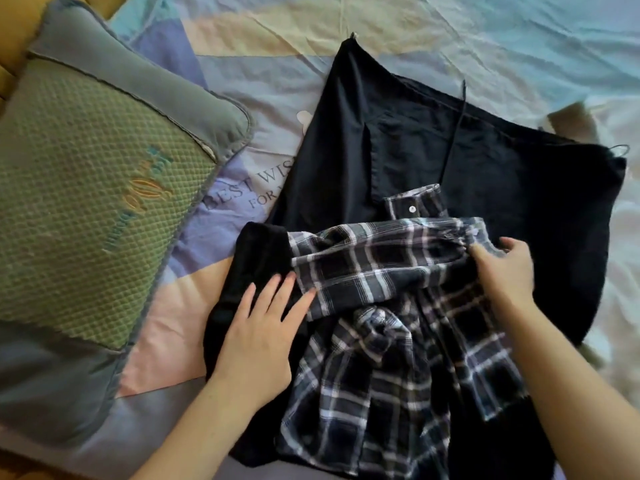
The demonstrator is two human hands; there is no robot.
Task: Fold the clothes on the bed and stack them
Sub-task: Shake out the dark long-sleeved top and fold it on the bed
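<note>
A dark blue and white plaid shirt point(388, 327) lies crumpled in the lower middle of the bed, one sleeve laid across its top. It rests on a large black garment point(433, 140) that spreads up and to the right. My left hand point(266, 327) lies flat with straight fingers on black fabric at the shirt's left edge. My right hand point(502, 268) rests on the right end of the plaid sleeve, fingers slightly curved over the cloth, thumb toward the shirt.
A green and grey pillow point(86, 188) fills the left side. The pastel patchwork bedsheet point(242, 91) with printed words stretches behind and beside the clothes. White crumpled fabric point(620, 237) lies at the right edge.
</note>
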